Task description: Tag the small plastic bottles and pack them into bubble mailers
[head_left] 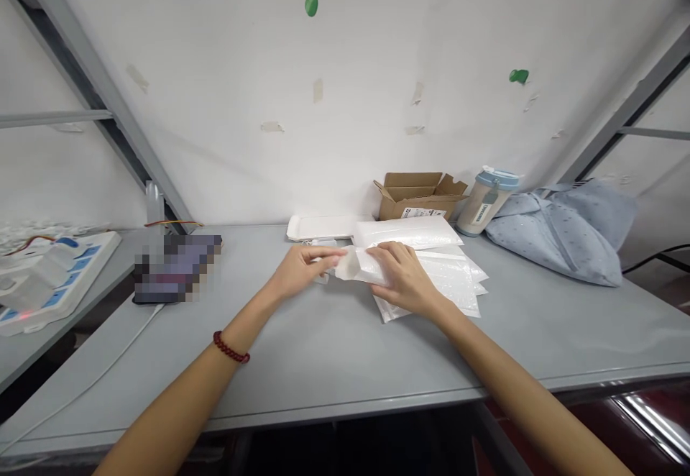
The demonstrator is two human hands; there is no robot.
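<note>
My right hand (402,275) is closed around a white bubble mailer (366,264), raised above the table with its mouth facing left. At that mouth, the fingertips of my left hand (302,267) pinch the mailer's edge; a dark red bead bracelet circles this wrist. More white bubble mailers (450,282) lie in a loose pile under and behind my right hand. A small whitish item (322,246), partly covered by my left fingers, lies just behind them; I cannot make out its kind. Whether anything is inside the held mailer is hidden.
Along the wall stand a flat white tray-like box (323,226), an open cardboard box (415,195) and a blue-lidded tumbler (488,203). A light blue cloth bag (560,235) lies right. At left are a blurred-out phone-like device (177,271), its white cable and a power strip (80,282).
</note>
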